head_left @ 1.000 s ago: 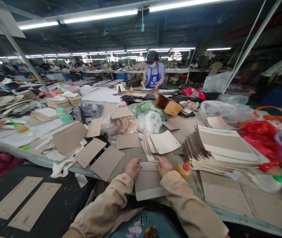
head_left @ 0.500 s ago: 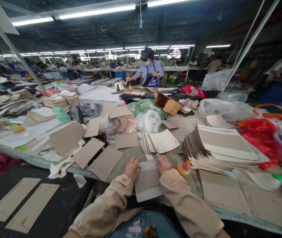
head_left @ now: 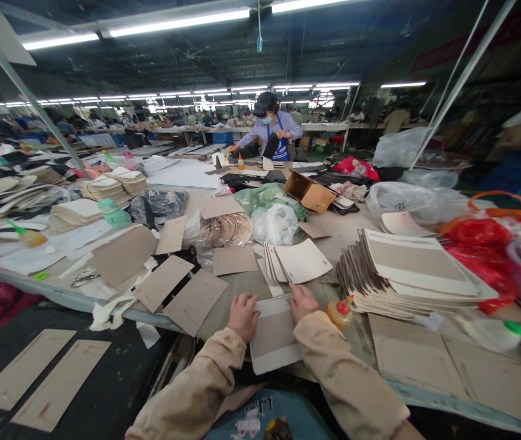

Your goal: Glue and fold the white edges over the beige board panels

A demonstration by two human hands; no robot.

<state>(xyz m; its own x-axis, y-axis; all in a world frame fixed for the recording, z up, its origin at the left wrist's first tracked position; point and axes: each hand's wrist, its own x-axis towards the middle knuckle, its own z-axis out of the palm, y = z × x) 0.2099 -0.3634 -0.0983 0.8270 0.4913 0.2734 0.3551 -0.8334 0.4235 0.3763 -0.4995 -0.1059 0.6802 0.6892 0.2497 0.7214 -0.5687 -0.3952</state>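
Note:
A grey-brown panel with pale bands along its far and near ends lies flat in front of me, at the table's front edge. My left hand grips it by the upper left edge, fingers bent. At the upper right corner my right hand has its fingers closed on the same panel. Just right of that hand stands a bottle of amber liquid with a red top. Several curved white panels lie fanned out beyond my hands.
To the right rises a tall stack of banded panels. Brown boards lie at left, near scissors. Plastic bags and an open cardboard box sit farther back. A co-worker stands across the table.
My hands and the panel have barely moved. Across the table, the co-worker has leaned and turned to the left. A pale piece now shows behind the green-tipped bottle at far left.

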